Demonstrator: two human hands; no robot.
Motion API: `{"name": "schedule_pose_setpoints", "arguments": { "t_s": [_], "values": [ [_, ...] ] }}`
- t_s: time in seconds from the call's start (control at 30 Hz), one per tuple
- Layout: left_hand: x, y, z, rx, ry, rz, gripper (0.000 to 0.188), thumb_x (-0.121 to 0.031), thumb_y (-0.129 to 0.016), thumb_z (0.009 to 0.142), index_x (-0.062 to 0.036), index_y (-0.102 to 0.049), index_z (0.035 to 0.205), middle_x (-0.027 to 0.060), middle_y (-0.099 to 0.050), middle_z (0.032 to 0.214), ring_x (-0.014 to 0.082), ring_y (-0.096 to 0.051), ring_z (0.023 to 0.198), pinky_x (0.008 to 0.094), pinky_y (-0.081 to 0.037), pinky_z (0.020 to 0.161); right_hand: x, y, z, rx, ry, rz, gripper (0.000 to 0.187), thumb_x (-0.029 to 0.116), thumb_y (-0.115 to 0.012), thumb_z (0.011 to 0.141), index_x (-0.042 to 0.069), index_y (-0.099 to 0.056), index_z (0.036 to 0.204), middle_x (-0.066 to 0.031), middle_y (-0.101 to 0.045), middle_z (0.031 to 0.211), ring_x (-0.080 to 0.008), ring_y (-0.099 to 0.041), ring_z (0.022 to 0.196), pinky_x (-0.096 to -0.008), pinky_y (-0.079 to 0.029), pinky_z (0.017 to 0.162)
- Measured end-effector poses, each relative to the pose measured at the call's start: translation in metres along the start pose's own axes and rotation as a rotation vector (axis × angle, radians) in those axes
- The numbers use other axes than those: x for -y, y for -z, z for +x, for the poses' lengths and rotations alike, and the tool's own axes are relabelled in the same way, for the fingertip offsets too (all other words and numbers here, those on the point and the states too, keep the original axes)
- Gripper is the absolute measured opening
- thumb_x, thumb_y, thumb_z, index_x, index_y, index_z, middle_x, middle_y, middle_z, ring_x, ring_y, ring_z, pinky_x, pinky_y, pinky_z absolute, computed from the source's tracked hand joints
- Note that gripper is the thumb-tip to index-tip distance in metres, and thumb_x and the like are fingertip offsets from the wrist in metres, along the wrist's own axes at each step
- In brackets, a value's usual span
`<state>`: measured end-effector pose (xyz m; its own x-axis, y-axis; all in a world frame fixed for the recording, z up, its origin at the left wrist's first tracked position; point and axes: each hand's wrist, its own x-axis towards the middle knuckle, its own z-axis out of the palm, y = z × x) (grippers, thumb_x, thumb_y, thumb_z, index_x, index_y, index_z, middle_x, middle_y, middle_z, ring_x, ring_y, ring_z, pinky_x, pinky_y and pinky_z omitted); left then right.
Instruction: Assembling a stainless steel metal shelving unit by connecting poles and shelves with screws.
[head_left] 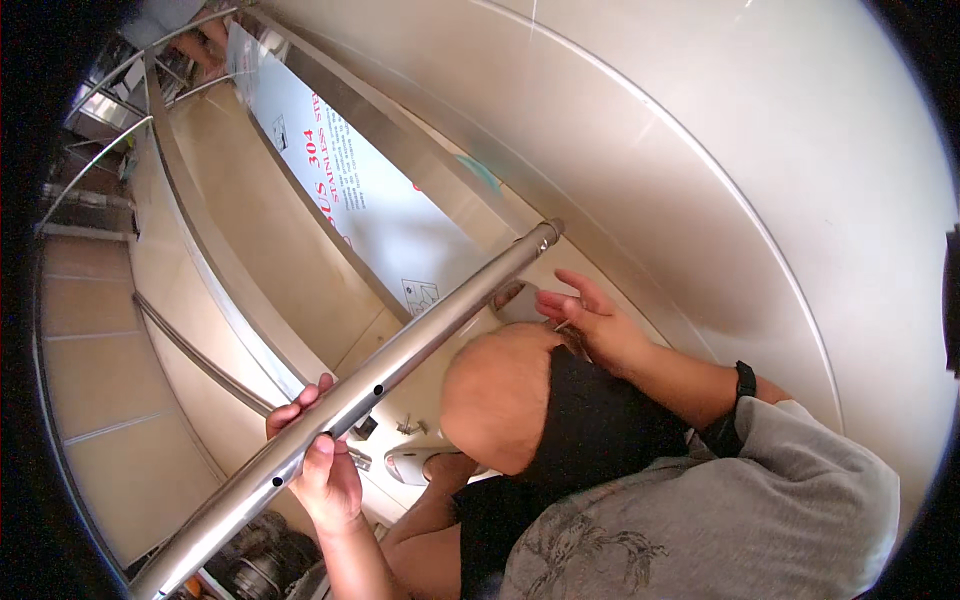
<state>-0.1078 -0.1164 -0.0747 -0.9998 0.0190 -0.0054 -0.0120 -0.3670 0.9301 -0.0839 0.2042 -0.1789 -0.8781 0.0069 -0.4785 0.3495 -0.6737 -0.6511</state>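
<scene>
A long, round stainless steel tube runs diagonally across the view, from the lower left up to the right. Several small dark holes show along its side. My left hand is wrapped around the tube's lower half, with the thumb beside one of the holes. Near the tube's upper end, but apart from it, my right hand is held out above my bent knee, fingers spread. A thin sliver shows by its lower fingers; whether the hand holds it I cannot tell.
Beyond the tube lies a metal frame with a steel panel under printed white film. Small metal fittings lie on the floor near my slippered foot. A pale wall rises at the right. Someone's bare skin shows at the far left.
</scene>
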Motion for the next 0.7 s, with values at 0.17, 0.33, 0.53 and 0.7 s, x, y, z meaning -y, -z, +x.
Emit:
{"name": "schedule_pose_setpoints", "arguments": {
  "t_s": [0.17,0.33,0.53,0.7],
  "values": [
    [-0.006,-0.007,0.0,-0.064,0.019,-0.039,0.042,-0.012,-0.07,0.071,-0.0095,-0.047,0.106,0.0109,-0.054,0.113,0.0343,-0.044,0.115,0.0466,-0.038,0.097,0.01,-0.004,0.015,0.157,-0.096,-0.445,0.056,0.012,-0.043,0.091,0.007,-0.013,0.138,-0.0176,-0.045,0.125,-0.0189,-0.049,0.105,-0.0309,-0.038,0.09],
    [-0.003,-0.008,0.002,-0.066,0.019,-0.072,0.042,-0.01,-0.07,0.071,-0.0096,-0.047,0.106,0.0115,-0.054,0.113,0.0341,-0.044,0.115,0.0458,-0.04,0.095,0.022,0.009,0.018,0.235,-0.079,-0.602,0.059,0.007,-0.041,0.091,0.008,-0.007,0.139,-0.0175,-0.044,0.126,-0.0195,-0.053,0.102,-0.0299,-0.039,0.09],
    [-0.002,-0.003,0.002,-0.037,0.028,-0.038,0.039,-0.012,-0.067,0.074,-0.0099,-0.048,0.108,0.0104,-0.051,0.118,0.0317,-0.043,0.117,0.0435,-0.043,0.093,0.018,0.011,0.022,0.286,0.247,-0.966,0.063,0.009,-0.051,0.085,0.005,-0.014,0.137,-0.015,-0.055,0.115,-0.0201,-0.06,0.093,-0.0316,-0.043,0.085],
    [-0.002,-0.003,0.003,-0.051,0.037,-0.031,0.04,-0.012,-0.068,0.073,-0.0097,-0.048,0.107,0.0104,-0.051,0.117,0.0319,-0.043,0.117,0.0419,-0.045,0.092,0.016,0.021,0.029,0.419,0.131,-0.913,0.053,0.004,-0.043,0.09,0.005,-0.016,0.136,-0.0153,-0.045,0.127,-0.0193,-0.056,0.102,-0.0294,-0.042,0.087]
  ]
}}
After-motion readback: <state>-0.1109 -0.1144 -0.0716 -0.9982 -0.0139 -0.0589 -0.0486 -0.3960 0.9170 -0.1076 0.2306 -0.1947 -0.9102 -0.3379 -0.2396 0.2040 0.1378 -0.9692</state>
